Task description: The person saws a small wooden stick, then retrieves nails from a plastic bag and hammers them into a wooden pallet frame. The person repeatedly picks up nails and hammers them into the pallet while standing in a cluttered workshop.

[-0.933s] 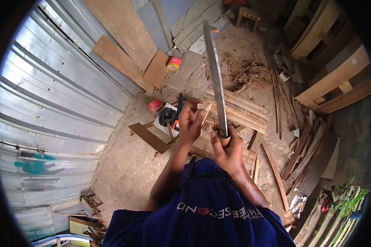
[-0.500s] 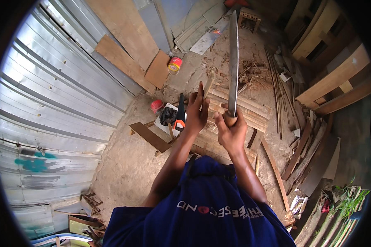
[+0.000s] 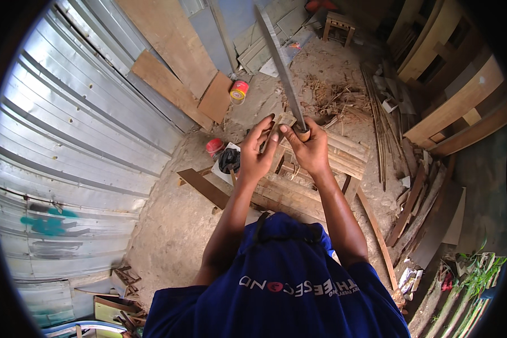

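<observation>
Running down the left side is a corrugated metal wall (image 3: 79, 141) marked with a teal paint patch (image 3: 46, 226). Next to it, plywood boards (image 3: 172, 42) lean upright. Lower down, a brown plank (image 3: 204, 188) slants near the floor, with a red bucket (image 3: 213, 146) and a crumpled black plastic bag (image 3: 228, 160) just beyond it; farther off stands a red-and-yellow paint can (image 3: 239, 90).

The left hand (image 3: 256, 159) is raised, its fingers and thumb curved round the near end of a short wood piece (image 3: 288, 119), partly hidden. Just to its right, the right hand (image 3: 313, 151) is closed around the wooden handle of a machete (image 3: 280, 65), whose long blade points away and slightly left. Both hands are above a slatted wooden bench (image 3: 346, 163). Wood shavings (image 3: 343, 97) litter the floor beyond. Farther right lie thin wooden strips (image 3: 378, 132), then a wooden frame (image 3: 462, 107), with green plants (image 3: 481, 275) below.
</observation>
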Demonstrator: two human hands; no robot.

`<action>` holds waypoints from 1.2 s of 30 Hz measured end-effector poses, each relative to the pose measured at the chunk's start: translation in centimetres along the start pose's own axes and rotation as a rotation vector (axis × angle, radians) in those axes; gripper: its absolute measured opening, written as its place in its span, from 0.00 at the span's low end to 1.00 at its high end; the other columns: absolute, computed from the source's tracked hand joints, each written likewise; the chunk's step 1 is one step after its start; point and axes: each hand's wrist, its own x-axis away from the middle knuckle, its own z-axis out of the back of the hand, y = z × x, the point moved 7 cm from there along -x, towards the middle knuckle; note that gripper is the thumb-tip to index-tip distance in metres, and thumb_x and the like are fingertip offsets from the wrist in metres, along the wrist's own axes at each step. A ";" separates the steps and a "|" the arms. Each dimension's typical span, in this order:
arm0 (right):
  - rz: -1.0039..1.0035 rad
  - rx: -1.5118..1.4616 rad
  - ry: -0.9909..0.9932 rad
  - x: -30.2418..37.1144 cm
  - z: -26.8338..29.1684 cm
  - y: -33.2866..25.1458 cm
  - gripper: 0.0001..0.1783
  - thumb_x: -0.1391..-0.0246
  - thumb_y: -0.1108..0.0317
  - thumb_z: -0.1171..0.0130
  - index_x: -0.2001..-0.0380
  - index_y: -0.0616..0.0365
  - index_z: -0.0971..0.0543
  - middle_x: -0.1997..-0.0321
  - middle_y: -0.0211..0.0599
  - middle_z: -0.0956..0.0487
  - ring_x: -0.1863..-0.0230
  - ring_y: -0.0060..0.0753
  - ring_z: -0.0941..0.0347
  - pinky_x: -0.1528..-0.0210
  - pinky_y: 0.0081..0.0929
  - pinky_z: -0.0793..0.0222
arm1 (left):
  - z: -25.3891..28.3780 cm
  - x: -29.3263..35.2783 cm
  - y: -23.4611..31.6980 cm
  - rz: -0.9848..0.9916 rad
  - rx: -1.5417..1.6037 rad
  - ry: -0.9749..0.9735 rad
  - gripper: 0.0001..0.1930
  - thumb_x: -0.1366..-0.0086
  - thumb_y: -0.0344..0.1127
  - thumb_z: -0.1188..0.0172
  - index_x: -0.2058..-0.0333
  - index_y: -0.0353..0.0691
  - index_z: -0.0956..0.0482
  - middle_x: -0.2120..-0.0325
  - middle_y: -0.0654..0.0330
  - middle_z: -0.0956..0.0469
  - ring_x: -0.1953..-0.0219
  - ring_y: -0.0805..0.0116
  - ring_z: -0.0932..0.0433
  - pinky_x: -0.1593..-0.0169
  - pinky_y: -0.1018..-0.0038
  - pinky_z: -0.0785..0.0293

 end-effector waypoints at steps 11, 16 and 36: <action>0.003 -0.061 0.033 1.9 -0.6 -0.7 0.13 0.42 0.67 0.35 0.58 0.63 0.22 0.74 0.27 0.25 0.72 0.13 0.33 0.71 0.17 0.35 | 3.6 -2.8 5.1 -0.210 -0.212 0.242 0.08 0.37 0.25 0.36 0.60 0.29 0.19 0.61 0.57 0.20 0.65 0.79 0.23 0.69 0.83 0.25; -0.149 -0.178 0.043 4.0 -0.3 2.5 0.15 0.42 0.65 0.35 0.58 0.65 0.23 0.71 0.33 0.20 0.69 0.15 0.29 0.67 0.19 0.31 | 3.7 -2.2 4.5 -0.288 -0.190 0.296 0.06 0.36 0.25 0.37 0.64 0.27 0.23 0.56 0.54 0.19 0.69 0.83 0.26 0.70 0.86 0.30; -0.214 -0.236 -0.009 6.1 -0.1 3.3 0.15 0.40 0.65 0.37 0.57 0.65 0.23 0.74 0.25 0.25 0.73 0.14 0.35 0.71 0.18 0.37 | 0.9 -3.0 3.5 -0.121 0.185 0.176 0.21 0.41 0.16 0.37 0.50 0.31 0.30 0.54 0.52 0.24 0.53 0.70 0.22 0.50 0.74 0.20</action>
